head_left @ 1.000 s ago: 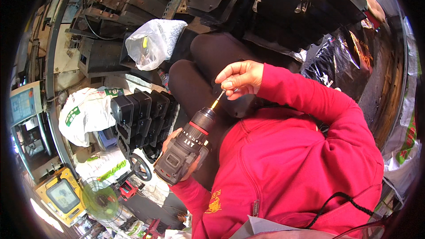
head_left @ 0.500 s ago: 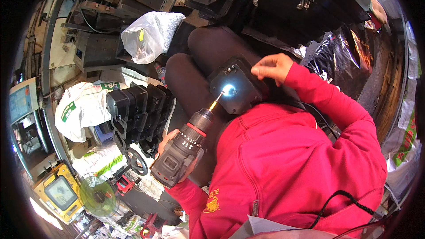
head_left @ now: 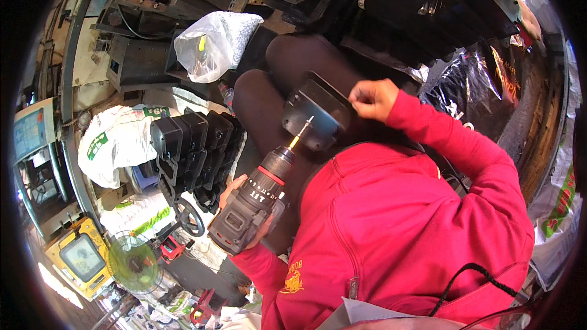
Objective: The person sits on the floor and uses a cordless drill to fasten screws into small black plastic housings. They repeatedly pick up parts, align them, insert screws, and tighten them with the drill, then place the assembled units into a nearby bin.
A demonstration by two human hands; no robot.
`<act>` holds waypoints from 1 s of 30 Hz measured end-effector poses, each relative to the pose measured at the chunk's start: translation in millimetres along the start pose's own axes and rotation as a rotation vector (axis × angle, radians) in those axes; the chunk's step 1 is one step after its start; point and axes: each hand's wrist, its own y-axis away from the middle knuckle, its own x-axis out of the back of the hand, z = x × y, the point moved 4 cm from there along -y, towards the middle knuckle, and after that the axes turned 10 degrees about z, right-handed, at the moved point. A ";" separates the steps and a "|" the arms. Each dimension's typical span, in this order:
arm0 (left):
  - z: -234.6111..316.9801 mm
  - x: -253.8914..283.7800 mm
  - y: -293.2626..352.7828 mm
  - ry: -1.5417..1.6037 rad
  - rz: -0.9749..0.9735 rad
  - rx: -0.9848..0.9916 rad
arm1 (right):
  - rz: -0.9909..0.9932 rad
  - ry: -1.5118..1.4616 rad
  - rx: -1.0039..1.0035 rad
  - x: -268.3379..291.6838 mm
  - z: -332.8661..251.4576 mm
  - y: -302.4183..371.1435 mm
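My left hand [head_left: 264, 227] is wrapped round a black cordless drill [head_left: 247, 208] with a red ring and a long gold-and-silver bit. The bit's tip [head_left: 310, 118] points at a black box-shaped housing [head_left: 310, 107] on my lap and overlaps it in view; I cannot tell whether it touches. The housing is tilted on my thighs, one side showing a bluish glow of light. My right hand [head_left: 374, 99] is closed, its curled fingertips at the housing's right edge. What lies inside those fingers is hidden, though they appear to grip that edge.
A clear plastic bag [head_left: 211, 49] of small pieces sits beyond my knees. Stacked black housings [head_left: 195, 150] stand at the left, beside a white sack [head_left: 116, 146]. A green fan [head_left: 134, 263] and a yellow-framed screen [head_left: 82, 258] are lower left. More black housings [head_left: 428, 6] fill the far side.
The housing has tipped over, so its flat screwed face no longer faces up at me. My right fingers have curled in at its edge. The drill has shifted slightly, and the bright light spot has faded.
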 end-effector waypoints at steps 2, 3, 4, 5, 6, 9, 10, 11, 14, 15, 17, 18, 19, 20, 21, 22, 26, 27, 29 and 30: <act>-0.9 2.1 1.3 0.041 0.019 0.040 | 0.040 0.030 0.079 5.4 -1.2 -10.9; -0.3 2.1 1.9 0.011 0.017 0.021 | -0.061 -0.055 -0.090 -0.7 5.9 -6.9; -0.6 3.2 2.6 -0.016 0.023 0.027 | -0.109 -0.161 -0.205 -8.1 10.3 0.7; -0.6 3.0 3.2 -0.041 0.026 0.006 | -0.195 -0.258 -0.330 -17.5 14.3 11.6; -2.8 4.8 4.1 -0.004 0.051 0.050 | -0.202 -0.139 -0.447 -25.2 20.4 20.1; -12.4 3.8 7.9 -0.029 0.003 0.199 | -0.155 -0.077 -0.272 -26.2 10.7 23.2; -13.5 3.6 8.2 0.007 -0.013 0.210 | -0.137 -0.044 -0.082 -19.9 -1.0 15.2; -13.1 4.3 8.3 0.004 -0.017 0.196 | -0.130 0.060 0.024 -11.4 -10.3 3.3; -10.7 2.6 6.2 -0.040 -0.029 0.130 | -0.397 0.239 0.259 25.5 -36.5 -37.6; -8.4 1.0 4.9 -0.009 -0.019 0.095 | -0.468 0.150 0.232 31.5 -42.5 -47.8; -2.4 -3.5 1.7 0.057 0.009 0.023 | -0.507 0.262 0.228 25.3 -47.4 -69.3; -0.7 -6.4 -0.1 -0.018 0.004 0.005 | -0.443 0.274 0.167 16.6 -44.6 -72.0; 1.8 -9.8 -1.3 -0.010 -0.002 -0.007 | -0.368 0.252 0.146 5.1 -41.8 -71.8; 3.3 -12.8 -1.6 -0.009 -0.007 0.015 | -0.261 0.265 -0.012 -1.3 -31.4 -72.0; 4.7 -15.5 -1.2 -0.021 -0.014 0.040 | -0.190 0.196 -0.057 -7.2 -23.4 -67.4; 6.4 -17.2 -1.7 -0.059 -0.041 0.018 | -0.149 0.122 -0.102 -11.9 -14.1 -61.4; 4.7 -18.9 -4.4 -0.109 -0.128 0.106 | -0.184 -0.042 -0.137 -24.8 10.2 -41.7; 4.2 -17.6 -6.6 -0.113 -0.151 0.115 | -0.235 -0.025 -0.152 -26.1 12.4 -41.4; -0.5 -16.9 -14.5 -0.066 -0.136 0.147 | -0.296 -0.072 -0.131 -25.7 8.0 -50.7; 0.0 -16.7 -18.5 -0.018 -0.090 0.105 | -0.300 -0.067 -0.157 -24.1 5.6 -54.1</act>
